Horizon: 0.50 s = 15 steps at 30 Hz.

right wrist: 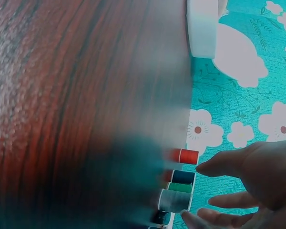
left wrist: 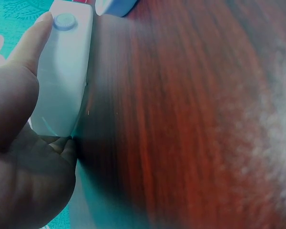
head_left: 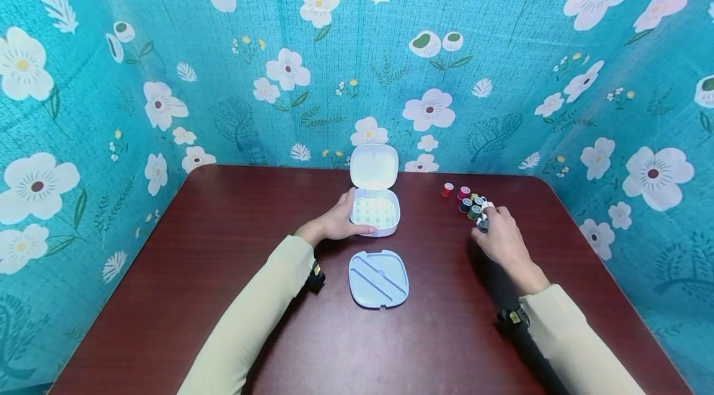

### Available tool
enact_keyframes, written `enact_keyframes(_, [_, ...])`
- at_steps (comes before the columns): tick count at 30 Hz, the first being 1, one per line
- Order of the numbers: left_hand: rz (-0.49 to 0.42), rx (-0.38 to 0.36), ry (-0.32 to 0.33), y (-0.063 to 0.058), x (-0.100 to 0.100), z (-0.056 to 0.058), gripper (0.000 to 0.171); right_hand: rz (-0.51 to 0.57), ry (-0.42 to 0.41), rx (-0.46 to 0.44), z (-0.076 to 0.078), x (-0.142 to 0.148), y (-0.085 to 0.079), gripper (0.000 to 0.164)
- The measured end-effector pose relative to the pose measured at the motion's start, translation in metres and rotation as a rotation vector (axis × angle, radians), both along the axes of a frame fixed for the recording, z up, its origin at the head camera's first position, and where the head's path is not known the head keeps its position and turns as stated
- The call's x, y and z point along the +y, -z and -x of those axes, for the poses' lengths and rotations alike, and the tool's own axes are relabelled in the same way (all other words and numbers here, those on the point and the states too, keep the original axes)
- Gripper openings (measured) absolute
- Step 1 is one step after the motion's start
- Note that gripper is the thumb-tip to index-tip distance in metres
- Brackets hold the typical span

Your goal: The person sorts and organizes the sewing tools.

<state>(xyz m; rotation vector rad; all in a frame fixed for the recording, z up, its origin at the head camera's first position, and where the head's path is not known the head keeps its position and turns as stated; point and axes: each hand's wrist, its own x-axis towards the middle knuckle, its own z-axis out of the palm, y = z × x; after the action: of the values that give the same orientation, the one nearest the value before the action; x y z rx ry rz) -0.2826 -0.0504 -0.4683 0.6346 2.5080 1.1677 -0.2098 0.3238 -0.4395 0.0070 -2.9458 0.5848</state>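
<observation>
My left hand (head_left: 336,221) holds the left side of a white sewing box (head_left: 395,221), its thumb along the front wall. In the left wrist view the thumb lies on the box front (left wrist: 64,71) beside a round button. The box's lid (head_left: 374,167) stands raised, and a tray with rows of small pegs (head_left: 374,211) shows inside. My right hand (head_left: 500,237) is over a cluster of thread spools, fingers apart, near a grey spool (right wrist: 175,200). The right wrist view shows the thumb close to a red spool (right wrist: 188,156). The hand partly hides the nearest spools.
A pale blue square tray (head_left: 379,280) with a diagonal divider lies in front of the box. Red (head_left: 447,190), dark (head_left: 465,205) and green spools (head_left: 475,213) stand at the back right. A flowered curtain (head_left: 312,72) surrounds the brown table (head_left: 223,240).
</observation>
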Motion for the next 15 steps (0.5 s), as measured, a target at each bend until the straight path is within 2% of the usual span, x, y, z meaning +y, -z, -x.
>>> enact_keyframes(7, [0.006,-0.006,-0.002,-0.0017,-0.0004,-0.0003,0.119,0.027,-0.005,0.003,0.0042,0.003,0.0028,0.039])
enact_keyframes(15, [0.009,-0.01,0.0,0.0017,-0.001,0.0006,0.118,0.071,-0.028,0.005,0.0071,0.0043,0.0071,0.035])
